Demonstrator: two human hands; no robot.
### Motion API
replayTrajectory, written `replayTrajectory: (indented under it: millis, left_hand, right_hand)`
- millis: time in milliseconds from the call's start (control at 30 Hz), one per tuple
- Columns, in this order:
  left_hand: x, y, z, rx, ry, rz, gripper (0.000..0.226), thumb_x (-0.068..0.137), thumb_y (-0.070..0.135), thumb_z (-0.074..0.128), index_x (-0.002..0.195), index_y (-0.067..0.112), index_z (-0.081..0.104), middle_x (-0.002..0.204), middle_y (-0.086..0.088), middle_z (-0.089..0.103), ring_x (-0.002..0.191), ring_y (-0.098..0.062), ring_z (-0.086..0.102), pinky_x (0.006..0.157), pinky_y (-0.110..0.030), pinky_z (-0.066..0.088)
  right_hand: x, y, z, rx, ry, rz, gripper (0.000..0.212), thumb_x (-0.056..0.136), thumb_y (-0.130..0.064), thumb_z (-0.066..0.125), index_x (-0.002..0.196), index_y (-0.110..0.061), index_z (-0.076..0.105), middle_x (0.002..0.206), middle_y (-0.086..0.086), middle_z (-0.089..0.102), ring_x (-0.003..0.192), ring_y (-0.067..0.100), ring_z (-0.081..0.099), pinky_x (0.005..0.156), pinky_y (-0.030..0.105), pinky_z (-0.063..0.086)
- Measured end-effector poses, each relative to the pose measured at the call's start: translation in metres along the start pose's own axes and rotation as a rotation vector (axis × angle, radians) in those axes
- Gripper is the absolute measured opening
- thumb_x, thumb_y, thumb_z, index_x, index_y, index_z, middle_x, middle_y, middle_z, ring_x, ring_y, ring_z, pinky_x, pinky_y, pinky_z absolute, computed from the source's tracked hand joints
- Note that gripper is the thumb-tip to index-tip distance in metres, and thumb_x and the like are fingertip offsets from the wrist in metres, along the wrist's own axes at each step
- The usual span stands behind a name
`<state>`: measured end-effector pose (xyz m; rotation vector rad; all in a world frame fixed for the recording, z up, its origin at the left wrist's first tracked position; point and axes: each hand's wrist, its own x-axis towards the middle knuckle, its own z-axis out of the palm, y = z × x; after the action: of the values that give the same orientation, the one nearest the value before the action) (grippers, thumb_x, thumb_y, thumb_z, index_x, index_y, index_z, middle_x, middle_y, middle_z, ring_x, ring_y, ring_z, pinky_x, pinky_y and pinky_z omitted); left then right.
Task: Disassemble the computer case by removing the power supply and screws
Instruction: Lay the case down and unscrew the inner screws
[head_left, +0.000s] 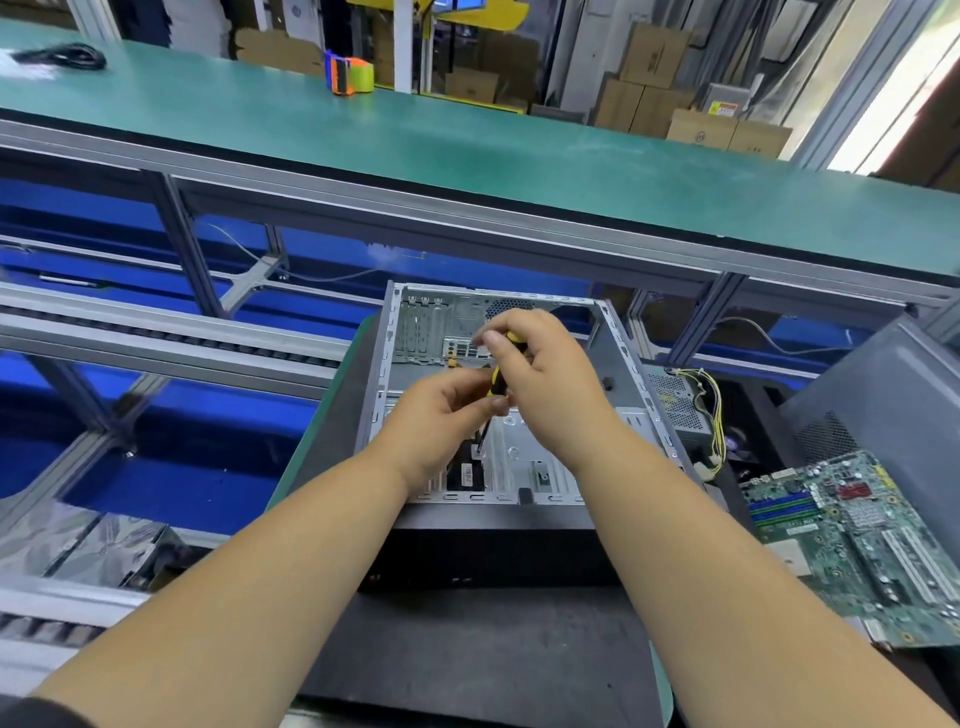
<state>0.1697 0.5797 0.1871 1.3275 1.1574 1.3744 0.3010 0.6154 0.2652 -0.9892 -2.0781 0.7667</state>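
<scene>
**Screwdriver tip could slip off a screw low in the open case**

At frame centre both hands work a yellow-and-black-handled screwdriver (497, 382) held nearly upright. The right hand (540, 374) is curled round the top of the handle; the left hand (447, 410) pinches it lower down, steadying the shaft. The tip seems to meet the floor of the open grey sheet-metal computer case (621, 358), though the screw itself is too small to make out.

If the shaft tilts or downward pressure eases, the tip may cam out and the freed screw drop among the floor's ribs and slots.

The case walls rise close on both sides of the wrists, so sideways room is tight and their thin metal rims could scrape. Right of the case, the perforated grey power supply with yellow wires (680, 410) already lies on the bench (467, 649), near a green motherboard (852, 540).
</scene>
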Motion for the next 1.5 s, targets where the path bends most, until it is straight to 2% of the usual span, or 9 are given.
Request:
replayTrajectory:
  millis: [100,200,367,500,733,933,1200,1367,1500]
  left_hand:
    - [0.003,-0.001,-0.001,0.027,0.023,0.009,0.018,0.089,0.018,0.067,0.101,0.027,0.076,0.099,-0.005,0.075,0.098,-0.021,0.069,0.093,-0.034,0.052]
    - [0.003,0.001,-0.002,0.087,0.042,0.014,0.014,0.089,0.014,0.068,0.099,0.021,0.075,0.095,-0.009,0.074,0.090,-0.014,0.068,0.085,-0.031,0.053]
    - [-0.003,-0.004,-0.017,0.767,0.024,-0.074,0.009,0.079,0.040,0.073,0.084,0.033,0.071,0.077,0.015,0.069,0.074,-0.002,0.062,0.071,-0.030,0.053]
    - [-0.007,-0.006,-0.017,0.969,-0.036,-0.054,0.016,0.077,0.042,0.075,0.079,0.028,0.068,0.074,0.014,0.064,0.072,-0.005,0.057,0.065,-0.025,0.048]
    - [-0.006,-0.006,-0.017,0.890,-0.027,-0.098,0.013,0.075,0.040,0.078,0.080,0.030,0.072,0.080,0.011,0.067,0.077,-0.006,0.061,0.073,-0.027,0.052]
    - [-0.003,-0.005,-0.018,0.885,-0.049,-0.103,0.015,0.075,0.040,0.080,0.082,0.028,0.074,0.081,0.011,0.066,0.078,-0.007,0.061,0.074,-0.029,0.053]
    - [-0.003,-0.003,-0.017,0.884,-0.039,-0.117,0.013,0.074,0.041,0.081,0.076,0.030,0.073,0.078,0.013,0.066,0.076,-0.003,0.060,0.071,-0.025,0.052]
    - [-0.004,-0.001,-0.017,0.887,-0.056,-0.097,0.024,0.075,0.035,0.080,0.061,0.036,0.061,0.068,0.015,0.060,0.067,0.001,0.055,0.059,-0.015,0.041]
    - [-0.003,-0.002,-0.017,0.873,-0.061,-0.097,0.010,0.076,0.032,0.079,0.075,0.025,0.073,0.070,0.012,0.062,0.069,-0.004,0.057,0.063,-0.022,0.046]
  right_hand:
    - [-0.001,-0.001,0.009,0.264,0.040,0.100,0.018,0.097,-0.029,0.053,0.104,-0.028,0.070,0.097,-0.017,0.062,0.095,0.003,0.057,0.084,0.027,0.049]
    - [0.002,-0.006,0.021,0.650,0.074,0.231,0.021,0.096,-0.033,0.049,0.097,-0.026,0.069,0.076,-0.013,0.054,0.073,0.007,0.051,0.067,0.024,0.044]
    - [0.010,-0.008,0.033,0.605,0.096,0.148,0.031,0.102,-0.020,0.040,0.076,-0.016,0.056,0.060,-0.010,0.044,0.058,0.007,0.040,0.055,0.015,0.037]
    - [0.014,-0.008,0.037,0.619,0.071,0.130,0.035,0.104,-0.017,0.039,0.072,-0.012,0.053,0.056,-0.005,0.041,0.054,0.008,0.036,0.050,0.017,0.033]
    - [0.022,0.003,0.035,0.845,-0.090,0.102,0.027,0.100,-0.005,0.035,0.082,-0.007,0.054,0.051,0.000,0.035,0.046,0.011,0.027,0.046,0.024,0.021]
    - [0.033,0.012,0.022,1.008,-0.193,0.220,0.010,0.087,-0.011,0.045,0.095,-0.011,0.050,0.067,0.002,0.049,0.041,0.009,0.031,0.045,0.021,0.030]
    - [0.020,0.006,0.035,0.880,0.184,0.369,0.030,0.086,-0.028,0.075,0.067,-0.019,0.054,0.064,-0.002,0.060,0.058,0.014,0.060,0.061,0.028,0.052]
    - [0.012,0.001,0.051,0.747,0.418,0.292,0.027,0.098,-0.034,0.058,0.074,-0.020,0.053,0.067,-0.007,0.054,0.060,0.012,0.051,0.061,0.027,0.045]
    - [0.013,0.001,0.056,0.747,0.434,0.218,0.033,0.104,-0.027,0.042,0.072,-0.020,0.047,0.065,-0.004,0.046,0.058,0.013,0.038,0.053,0.022,0.034]
